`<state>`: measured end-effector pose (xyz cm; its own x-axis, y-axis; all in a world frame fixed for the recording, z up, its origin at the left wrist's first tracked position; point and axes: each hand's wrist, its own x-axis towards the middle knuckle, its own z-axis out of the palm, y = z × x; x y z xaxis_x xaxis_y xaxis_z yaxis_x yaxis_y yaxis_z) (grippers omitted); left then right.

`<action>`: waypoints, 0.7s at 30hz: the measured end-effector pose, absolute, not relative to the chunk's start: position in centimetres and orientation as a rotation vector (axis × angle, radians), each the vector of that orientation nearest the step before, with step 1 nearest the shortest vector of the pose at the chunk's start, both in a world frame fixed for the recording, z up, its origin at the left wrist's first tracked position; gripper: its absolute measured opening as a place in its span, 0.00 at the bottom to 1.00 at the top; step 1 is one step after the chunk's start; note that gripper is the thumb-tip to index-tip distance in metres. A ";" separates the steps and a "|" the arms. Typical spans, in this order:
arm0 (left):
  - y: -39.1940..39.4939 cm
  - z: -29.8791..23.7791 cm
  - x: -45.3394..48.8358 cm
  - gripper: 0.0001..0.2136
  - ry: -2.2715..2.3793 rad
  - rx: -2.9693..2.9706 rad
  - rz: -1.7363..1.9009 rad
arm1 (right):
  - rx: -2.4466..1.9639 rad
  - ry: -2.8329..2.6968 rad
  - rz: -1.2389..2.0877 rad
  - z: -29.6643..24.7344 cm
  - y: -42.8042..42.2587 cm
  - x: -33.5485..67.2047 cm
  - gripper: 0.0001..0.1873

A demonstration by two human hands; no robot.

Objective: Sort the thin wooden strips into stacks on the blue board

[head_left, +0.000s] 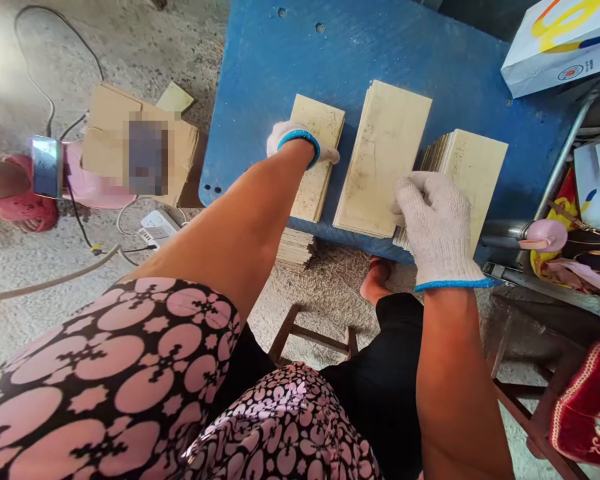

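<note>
Three stacks of thin pale wooden sheets lie on a blue board [390, 47]. My left hand [300, 141], in a white knit glove, rests on the left stack [318, 155]; its fingers are mostly hidden behind the wrist. The middle stack [383, 157] lies untouched between my hands. My right hand [434, 223], gloved too, is curled around the near end of the right stack [473, 173], whose sheets stand fanned on edge.
More sheets [295, 248] are piled on the floor under the board's near edge. Cardboard boxes [105, 133], a power strip [155, 227] and cables lie at left. A white box [560, 40], a metal bar [560, 167] and clutter sit at right. A wooden stool [320, 337] is below me.
</note>
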<state>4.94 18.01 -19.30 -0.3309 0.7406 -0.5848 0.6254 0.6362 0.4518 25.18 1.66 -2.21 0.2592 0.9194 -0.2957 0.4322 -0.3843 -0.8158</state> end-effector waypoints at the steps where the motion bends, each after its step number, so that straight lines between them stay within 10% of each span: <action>1: 17.9 -19.0 4.9 0.38 2.076 1.086 0.127 | -1.932 -1.227 1.039 -2.3 1.7 25.2 0.12; 10: 14.4 -14.0 4.5 0.50 2.071 1.412 0.158 | -1.899 -1.265 0.983 -2.4 1.8 25.3 0.12; 21: 1.0 -11.4 -0.1 0.27 2.228 0.952 0.367 | -1.829 -1.262 0.970 -2.1 1.9 25.3 0.14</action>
<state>-0.07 0.98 -11.35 -0.5034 0.7210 -0.4762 0.5300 0.6929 0.4889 25.26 1.94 -2.05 0.2442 0.9515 -0.1869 0.4258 -0.2784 -0.8609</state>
